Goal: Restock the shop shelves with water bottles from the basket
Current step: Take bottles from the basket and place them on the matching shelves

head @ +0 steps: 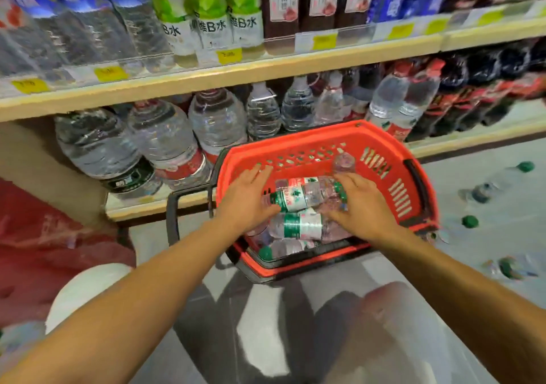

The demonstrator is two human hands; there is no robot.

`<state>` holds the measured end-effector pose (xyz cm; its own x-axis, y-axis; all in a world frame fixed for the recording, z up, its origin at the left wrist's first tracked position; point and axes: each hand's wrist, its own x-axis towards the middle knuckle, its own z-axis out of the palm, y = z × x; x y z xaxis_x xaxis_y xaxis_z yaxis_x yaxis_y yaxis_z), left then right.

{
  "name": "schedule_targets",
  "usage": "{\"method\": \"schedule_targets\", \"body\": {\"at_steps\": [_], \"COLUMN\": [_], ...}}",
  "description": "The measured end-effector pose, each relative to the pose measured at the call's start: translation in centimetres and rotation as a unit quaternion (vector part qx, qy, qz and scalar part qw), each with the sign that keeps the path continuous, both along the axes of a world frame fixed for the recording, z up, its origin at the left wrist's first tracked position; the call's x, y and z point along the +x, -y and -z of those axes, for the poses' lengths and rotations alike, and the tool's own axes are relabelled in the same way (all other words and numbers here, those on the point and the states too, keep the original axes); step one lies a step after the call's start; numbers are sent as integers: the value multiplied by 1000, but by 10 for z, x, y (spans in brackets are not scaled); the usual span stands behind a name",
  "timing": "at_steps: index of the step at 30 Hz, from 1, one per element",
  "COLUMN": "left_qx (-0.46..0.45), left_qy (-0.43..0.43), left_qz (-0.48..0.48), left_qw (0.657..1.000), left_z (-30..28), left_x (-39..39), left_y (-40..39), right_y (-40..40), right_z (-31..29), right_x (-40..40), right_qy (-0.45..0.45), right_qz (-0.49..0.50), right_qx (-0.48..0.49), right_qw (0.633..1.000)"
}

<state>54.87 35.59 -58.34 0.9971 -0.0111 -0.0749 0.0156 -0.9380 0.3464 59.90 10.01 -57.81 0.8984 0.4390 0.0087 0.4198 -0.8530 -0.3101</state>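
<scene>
I'm looking into a shop's drinks aisle: above my hands a shelf edge carries yellow price tags under rows of bottled drinks, big water jugs crowd the lower shelf, and a red shopping basket (the carry kind) sits around my hands.

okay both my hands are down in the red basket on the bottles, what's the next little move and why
Probably close both hands round the top bottle and lift it. Your left hand and right hand already rest on its ends, it lies loose on the pile in the basket, and nothing covers it.
</scene>
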Motion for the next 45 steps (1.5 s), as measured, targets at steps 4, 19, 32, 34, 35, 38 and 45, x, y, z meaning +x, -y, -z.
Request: {"method": "schedule_targets", "body": {"at_steps": [4,19,32,34,35,38,45], "left_qx": [-5,-56,-54,-64,-78,-127,-203], "left_qy": [-35,-61,1,32,50,110,138], "left_qz": [6,113,258,235,217,191,178], "left_qw": [999,990,965,969,972,967,953], "left_z": [23,91,101,94,90,83,80], "left_x": [12,103,130,129,127,115,98], "left_y": [14,60,74,60,54,43,36], "right_y": [23,20,38,41,42,40,36], "right_z": [13,69,67,64,64,67,78], "right_x": [3,63,61,61,62,61,65], "right_qy": [-51,-125,-117,-130,-148,-216,-371], "right_qz": [24,108,161,161,153,102,-11], "right_qx": [14,-1,51,36,20,-45,-171], "right_qw": [998,986,979,978,977,970,912]}}
